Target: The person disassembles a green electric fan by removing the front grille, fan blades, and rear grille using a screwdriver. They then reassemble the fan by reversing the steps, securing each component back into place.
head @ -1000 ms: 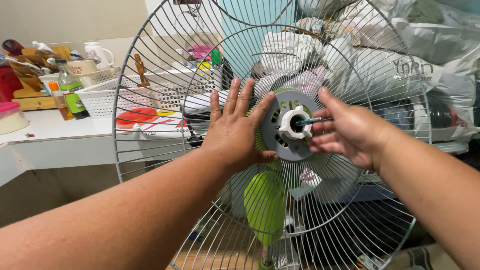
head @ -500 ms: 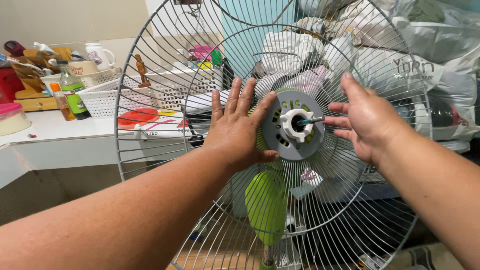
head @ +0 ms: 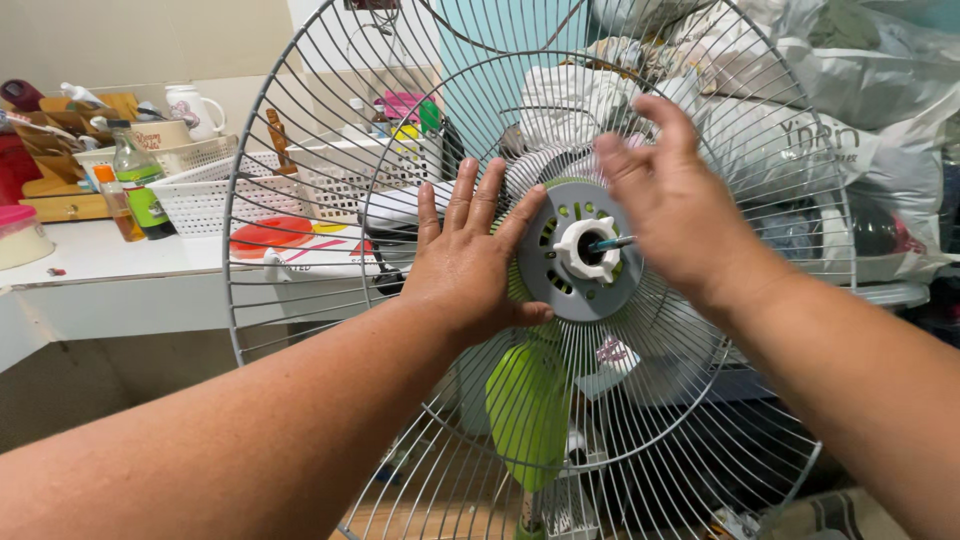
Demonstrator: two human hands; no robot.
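1. Bare forearms fill the near field; we reach in from below, both arms converging on the fan's middle.
2. Green fan blade (head: 527, 410) hangs low behind the wire rear guard (head: 300, 150), just under our left wrist.
3. Left hand (head: 470, 262): flat, fingers spread wide, palm pressed on the guard at the left edge of the grey hub plate (head: 575, 300). It holds nothing; it braces. Same place as half a second ago.
4. White plastic nut (head: 585, 248) sits on the hub plate's centre, with the metal shaft (head: 612, 243) poking out through it.
5. Right hand (head: 680, 215): open, fingers loosely extended and blurred, empty. A second ago its fingertips pinched at the nut; now it has lifted up and off, hovering just right of and above the shaft. We judge this a release between turns, or the nut finished; tightness cannot be read from here.
6. Beyond the guard: white tabletop (head: 120, 265) at left with a white basket (head: 200, 190), a green-labelled bottle (head: 138, 180), a mug (head: 195, 108).
7. Farthest right: grey plastic bags (head: 850, 110), piled.
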